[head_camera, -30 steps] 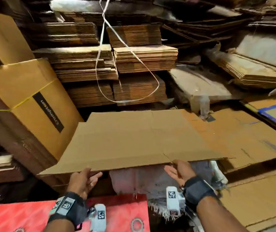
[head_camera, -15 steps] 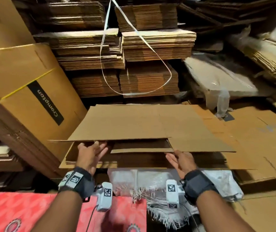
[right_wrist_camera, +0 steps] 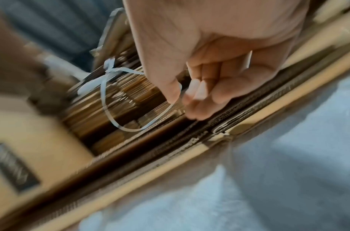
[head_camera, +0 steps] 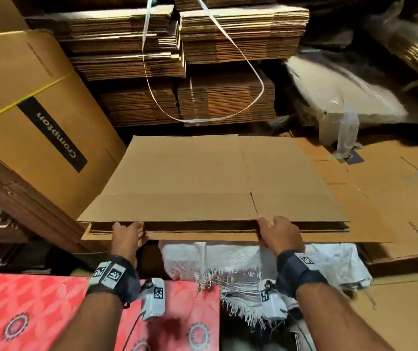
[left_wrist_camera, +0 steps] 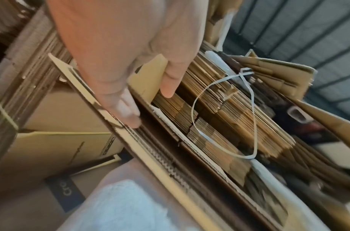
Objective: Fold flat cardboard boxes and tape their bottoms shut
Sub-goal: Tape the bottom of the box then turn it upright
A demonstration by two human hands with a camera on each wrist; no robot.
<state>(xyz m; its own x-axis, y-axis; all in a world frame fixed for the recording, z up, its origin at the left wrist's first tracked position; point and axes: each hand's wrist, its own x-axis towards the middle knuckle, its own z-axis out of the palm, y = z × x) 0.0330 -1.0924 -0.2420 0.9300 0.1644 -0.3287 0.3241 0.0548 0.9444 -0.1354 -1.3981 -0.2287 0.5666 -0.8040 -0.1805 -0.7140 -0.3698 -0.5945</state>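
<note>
**Picking a flat box off the pile**

All around, bundled cardboard stacks [head_camera: 228, 72] fill the back wall, a loose white strap [head_camera: 203, 72] dangling over them, and a big printed carton [head_camera: 38, 110] leans at the left. Centre stage: a low pile of flat boxes [head_camera: 215, 228], and on top the flat box [head_camera: 203, 178] that matters, lying unfolded with its near edge toward the person. Left hand [head_camera: 127, 236] is at that near edge, thumb over the top sheet, fingers [left_wrist_camera: 128, 112] tucked in among the layers below. Right hand [head_camera: 278, 234] is curled at the edge by the flap slit; the blur means I cannot tell whether it actually has cardboard pinched. By my reading it's the very first step: nothing folded, nothing taped. Next move calls for separating one sheet only, lifting it clear, then squaring it open.
</note>
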